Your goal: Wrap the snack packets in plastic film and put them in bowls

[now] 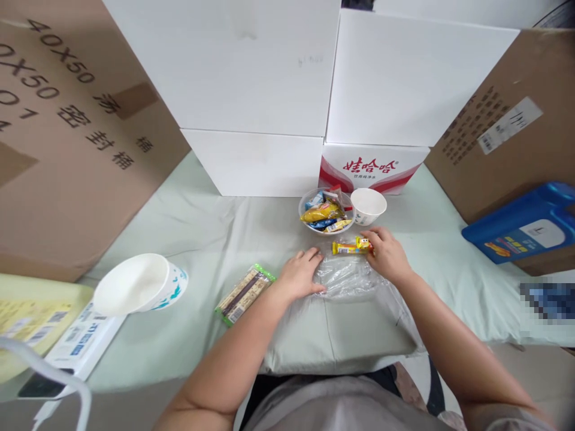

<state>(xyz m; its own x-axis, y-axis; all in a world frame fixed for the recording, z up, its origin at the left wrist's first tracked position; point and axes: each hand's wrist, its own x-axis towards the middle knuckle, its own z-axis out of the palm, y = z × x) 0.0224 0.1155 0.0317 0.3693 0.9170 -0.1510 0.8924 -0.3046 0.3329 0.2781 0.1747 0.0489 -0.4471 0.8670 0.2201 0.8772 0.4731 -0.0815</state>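
A transparent plastic bag [344, 281] lies spread on the cloth in front of me. My left hand [300, 274] rests on its left edge, fingers apart and holding nothing. At the bag's upper right, my right hand [387, 254] pinches a small yellow snack packet [362, 243]. Under it a second, longer yellow snack packet [345, 248] lies on the bag, its right end by my fingertips. Just beyond stands a transparent round bowl [302, 216] filled with several wrapped snacks [324, 211]. Beside the bowl is a white paper cup [369, 205].
Left of my forearm lies a green-edged cracker pack [245, 294]. Farther left a white paper bucket [139, 284] tilts beside a white box [85, 341]. White boxes [265, 161] wall the back, with brown cartons [81, 137] at both sides. A blue jug [521, 227] leans at right.
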